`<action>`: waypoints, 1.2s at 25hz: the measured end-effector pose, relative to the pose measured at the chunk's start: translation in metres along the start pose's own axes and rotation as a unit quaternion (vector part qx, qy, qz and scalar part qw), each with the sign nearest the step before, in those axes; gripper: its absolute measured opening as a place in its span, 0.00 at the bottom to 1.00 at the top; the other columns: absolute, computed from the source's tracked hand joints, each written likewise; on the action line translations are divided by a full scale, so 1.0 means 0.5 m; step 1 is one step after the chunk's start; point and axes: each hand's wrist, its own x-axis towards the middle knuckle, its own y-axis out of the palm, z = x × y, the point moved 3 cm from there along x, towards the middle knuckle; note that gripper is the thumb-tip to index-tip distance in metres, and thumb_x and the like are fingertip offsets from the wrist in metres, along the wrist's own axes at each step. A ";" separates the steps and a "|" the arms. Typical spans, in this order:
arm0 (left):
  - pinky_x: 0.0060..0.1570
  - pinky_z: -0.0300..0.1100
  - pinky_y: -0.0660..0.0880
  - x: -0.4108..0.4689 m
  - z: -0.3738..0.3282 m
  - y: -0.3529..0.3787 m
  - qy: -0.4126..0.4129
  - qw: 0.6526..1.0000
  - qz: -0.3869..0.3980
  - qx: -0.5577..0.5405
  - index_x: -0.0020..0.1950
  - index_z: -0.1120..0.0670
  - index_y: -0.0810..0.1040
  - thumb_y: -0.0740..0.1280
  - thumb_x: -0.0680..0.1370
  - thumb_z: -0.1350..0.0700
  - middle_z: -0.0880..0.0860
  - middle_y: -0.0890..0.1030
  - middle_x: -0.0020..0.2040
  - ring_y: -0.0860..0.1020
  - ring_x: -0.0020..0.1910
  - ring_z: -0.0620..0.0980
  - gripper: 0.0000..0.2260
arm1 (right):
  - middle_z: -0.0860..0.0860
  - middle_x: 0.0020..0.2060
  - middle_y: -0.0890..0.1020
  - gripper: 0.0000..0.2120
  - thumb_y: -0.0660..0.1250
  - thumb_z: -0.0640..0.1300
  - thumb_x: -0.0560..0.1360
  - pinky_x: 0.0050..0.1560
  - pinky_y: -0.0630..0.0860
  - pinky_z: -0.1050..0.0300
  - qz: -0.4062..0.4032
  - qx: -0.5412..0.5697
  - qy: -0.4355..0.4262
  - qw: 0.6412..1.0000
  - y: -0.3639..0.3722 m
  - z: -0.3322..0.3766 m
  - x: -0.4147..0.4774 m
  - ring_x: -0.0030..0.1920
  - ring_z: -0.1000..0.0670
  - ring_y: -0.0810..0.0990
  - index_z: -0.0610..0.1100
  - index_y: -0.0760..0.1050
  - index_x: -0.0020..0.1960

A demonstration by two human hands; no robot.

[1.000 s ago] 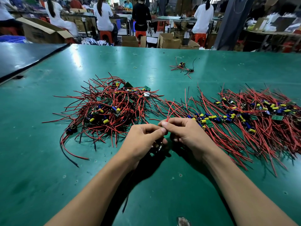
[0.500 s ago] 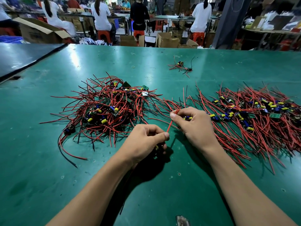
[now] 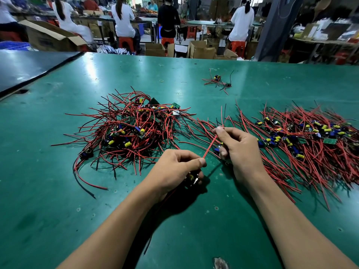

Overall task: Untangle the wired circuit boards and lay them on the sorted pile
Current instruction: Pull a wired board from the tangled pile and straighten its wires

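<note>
A tangled heap of wired circuit boards [image 3: 134, 131] with red and black leads lies left of centre on the green table [image 3: 48, 200]. The sorted pile [image 3: 303, 140], its wires combed toward me, spreads on the right. My left hand [image 3: 174, 169] grips a small circuit board [image 3: 192, 178] under its fingers, mostly hidden. A red wire [image 3: 209, 147] runs taut from it up to my right hand [image 3: 239, 148], which pinches the wire near its far end, at the left edge of the sorted pile.
A small separate bunch of wired boards [image 3: 218, 81] lies farther back on the table. A dark table edge [image 3: 38, 74] runs along the far left. Behind the table sit several people on red stools among cardboard boxes [image 3: 202, 49].
My hands started together over one board. The right hand has slid away up and to the right along the red wire, stretching it straight, while the left hand has stayed put.
</note>
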 end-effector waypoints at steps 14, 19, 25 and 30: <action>0.30 0.41 0.78 -0.003 -0.001 -0.008 -0.058 0.994 0.026 -0.090 0.48 0.67 0.80 0.70 0.76 0.62 0.60 0.80 0.32 0.79 0.27 0.52 0.07 | 0.53 0.27 0.70 0.15 0.69 0.54 0.76 0.24 0.62 0.64 0.069 0.037 0.099 0.992 0.005 0.001 -0.006 0.22 0.55 0.64 0.46 0.80 0.36; 0.29 0.41 0.79 -0.001 -0.008 -0.011 -0.020 0.987 -0.104 -0.119 0.48 0.63 0.79 0.68 0.79 0.58 0.59 0.83 0.36 0.82 0.30 0.54 0.08 | 0.51 0.31 0.74 0.21 0.76 0.57 0.66 0.26 0.70 0.61 0.090 0.088 0.120 0.985 0.022 0.013 -0.025 0.26 0.53 0.71 0.44 0.75 0.47; 0.54 0.52 0.79 0.018 -0.007 -0.004 -0.037 0.967 -0.073 -0.239 0.61 0.55 0.78 0.58 0.82 0.45 0.54 0.85 0.54 0.84 0.48 0.55 0.17 | 0.53 0.40 0.82 0.12 0.78 0.47 0.69 0.37 0.72 0.68 0.126 -0.277 -0.083 0.949 0.067 0.016 -0.074 0.35 0.56 0.78 0.50 0.76 0.45; 0.51 0.36 0.78 0.022 0.005 -0.020 0.111 0.979 -0.152 0.080 0.62 0.53 0.79 0.64 0.82 0.54 0.48 0.83 0.54 0.82 0.48 0.50 0.11 | 0.51 0.41 0.83 0.04 0.75 0.44 0.74 0.44 0.74 0.64 0.013 -0.303 -0.108 0.947 0.022 0.025 -0.039 0.41 0.52 0.81 0.47 0.80 0.46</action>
